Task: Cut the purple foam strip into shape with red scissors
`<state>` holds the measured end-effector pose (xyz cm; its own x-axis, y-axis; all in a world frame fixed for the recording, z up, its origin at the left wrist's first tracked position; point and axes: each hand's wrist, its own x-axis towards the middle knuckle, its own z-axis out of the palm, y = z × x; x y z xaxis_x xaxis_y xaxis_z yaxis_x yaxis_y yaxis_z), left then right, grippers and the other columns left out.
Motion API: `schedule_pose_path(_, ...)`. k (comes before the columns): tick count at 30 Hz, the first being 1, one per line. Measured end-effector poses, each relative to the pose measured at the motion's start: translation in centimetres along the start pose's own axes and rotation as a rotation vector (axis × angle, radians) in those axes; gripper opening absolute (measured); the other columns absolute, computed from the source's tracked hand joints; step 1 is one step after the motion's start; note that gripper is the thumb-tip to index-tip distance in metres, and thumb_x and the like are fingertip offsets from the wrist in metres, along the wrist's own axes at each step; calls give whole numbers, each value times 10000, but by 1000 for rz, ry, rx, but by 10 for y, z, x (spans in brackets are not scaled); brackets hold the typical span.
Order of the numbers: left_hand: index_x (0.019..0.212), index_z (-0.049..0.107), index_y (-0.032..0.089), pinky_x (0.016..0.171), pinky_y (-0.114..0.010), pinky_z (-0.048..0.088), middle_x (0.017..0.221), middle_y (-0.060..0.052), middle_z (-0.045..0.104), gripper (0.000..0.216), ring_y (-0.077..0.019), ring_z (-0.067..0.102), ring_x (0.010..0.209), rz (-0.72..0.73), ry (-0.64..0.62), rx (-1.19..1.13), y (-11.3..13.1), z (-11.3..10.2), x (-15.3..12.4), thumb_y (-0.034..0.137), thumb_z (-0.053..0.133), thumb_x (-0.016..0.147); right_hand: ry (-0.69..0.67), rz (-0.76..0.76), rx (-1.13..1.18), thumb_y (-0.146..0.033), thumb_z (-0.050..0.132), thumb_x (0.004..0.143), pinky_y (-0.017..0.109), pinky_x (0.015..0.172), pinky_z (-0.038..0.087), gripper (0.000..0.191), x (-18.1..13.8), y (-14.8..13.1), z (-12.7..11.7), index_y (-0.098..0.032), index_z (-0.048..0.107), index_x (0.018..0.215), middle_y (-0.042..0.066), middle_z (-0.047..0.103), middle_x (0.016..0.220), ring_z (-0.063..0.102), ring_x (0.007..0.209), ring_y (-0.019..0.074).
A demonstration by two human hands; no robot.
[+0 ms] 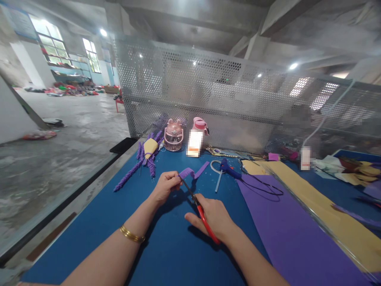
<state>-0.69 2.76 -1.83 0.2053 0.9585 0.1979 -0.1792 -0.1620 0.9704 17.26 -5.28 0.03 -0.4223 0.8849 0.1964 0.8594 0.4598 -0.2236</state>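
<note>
My left hand [165, 186] is closed on one end of a narrow purple foam strip [193, 172], held just above the blue table [166, 254]. A gold bangle sits on that wrist. My right hand [212, 216] grips red-handled scissors [200, 211], whose blades point up and left with the tips at the strip beside my left fingers. The strip's free end curls off to the right.
A large purple foam sheet [285, 234] and a yellow sheet [327, 214] lie at the right. A blue glue gun [228, 167] with its black cord rests behind the strip. Purple lavender-like stems [139, 165], two pink bottles [173, 135] and a perforated metal screen [226, 99] stand farther back.
</note>
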Motion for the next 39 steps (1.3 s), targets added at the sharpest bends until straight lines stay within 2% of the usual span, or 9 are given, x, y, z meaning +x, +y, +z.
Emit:
schedule_pose_path(10,508,566,152,429,-223,191,441,19,486,180,-71,359,405,-27,-35,-59,1,2,0,257,592,652,23,-12,-8,-535,473,855,247,516,237,392,0,1,4,-181,511,1021,16,647,688,624,612,193)
schedule_pose_path(27,491,549,145,417,-202,238,475,29,523,149,-56,398,407,-63,-41,-150,1,4,0,218,591,614,25,-5,-31,-525,452,869,247,509,229,382,1,2,6,-180,516,1020,19,660,689,619,591,185)
schedule_pose_path(39,496,542,155,410,-206,231,483,26,515,162,-64,384,414,-53,-32,-122,0,4,0,246,590,621,5,13,-41,-486,455,880,249,519,249,352,2,0,4,-173,529,1023,40,681,728,651,648,215)
